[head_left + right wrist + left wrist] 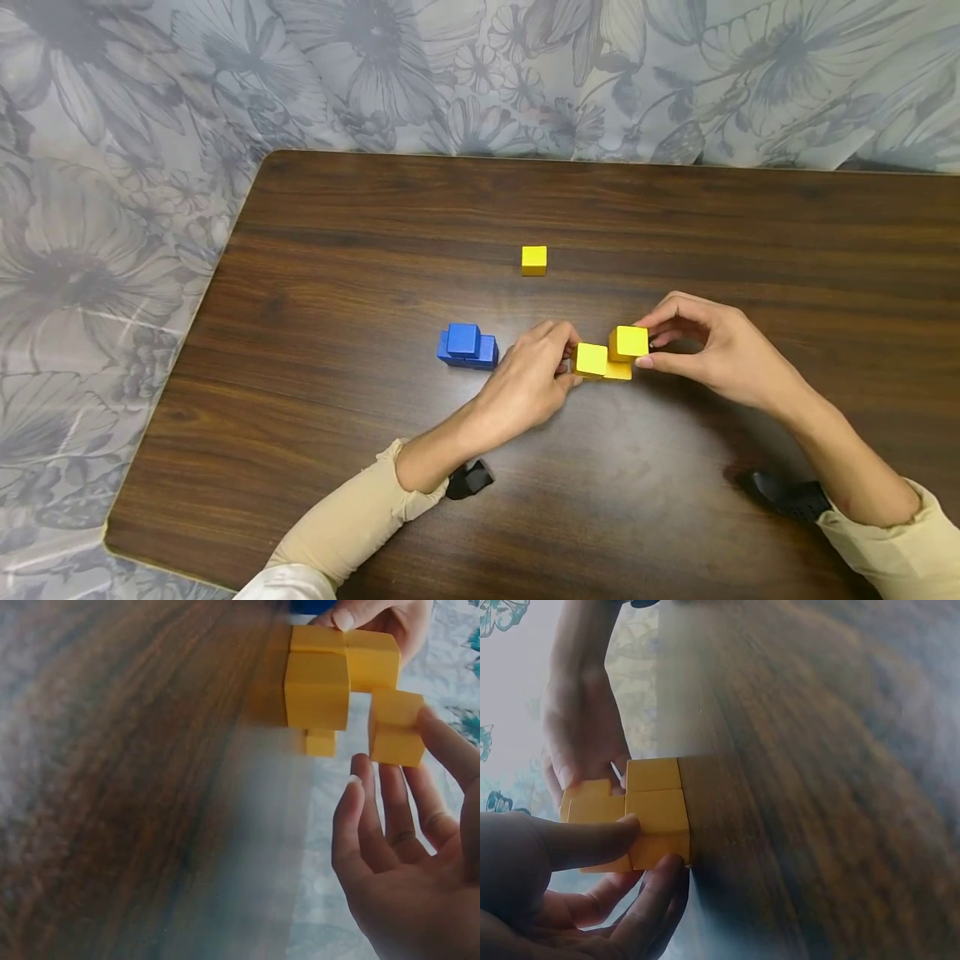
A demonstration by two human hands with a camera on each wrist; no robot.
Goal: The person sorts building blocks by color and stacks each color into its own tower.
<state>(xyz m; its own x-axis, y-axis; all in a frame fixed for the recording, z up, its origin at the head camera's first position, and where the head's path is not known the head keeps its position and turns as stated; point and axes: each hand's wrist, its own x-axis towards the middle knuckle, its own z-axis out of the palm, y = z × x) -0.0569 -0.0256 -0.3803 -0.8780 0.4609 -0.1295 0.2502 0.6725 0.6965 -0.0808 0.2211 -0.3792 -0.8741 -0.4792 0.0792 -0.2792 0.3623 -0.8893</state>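
In the head view my left hand point(528, 375) holds the left side of a small group of yellow cubes. Its thumb and fingers pinch a stacked pair there, whose upper yellow cube point(592, 359) shows from above. Beside that pair, a lower yellow cube point(316, 691) stands on the table in the right wrist view. My right hand point(712, 350) pinches another yellow cube point(396, 729) between thumb and fingers. In the right wrist view this cube is raised off the table, with a gap between it and the lower cube.
To the left, one blue cube point(463, 340) sits on top of two blue cubes point(486, 353) set side by side. A lone yellow cube point(534, 261) lies farther back on the brown wooden table point(337, 250). Floral cloth point(450, 75) borders the table's back and left edges.
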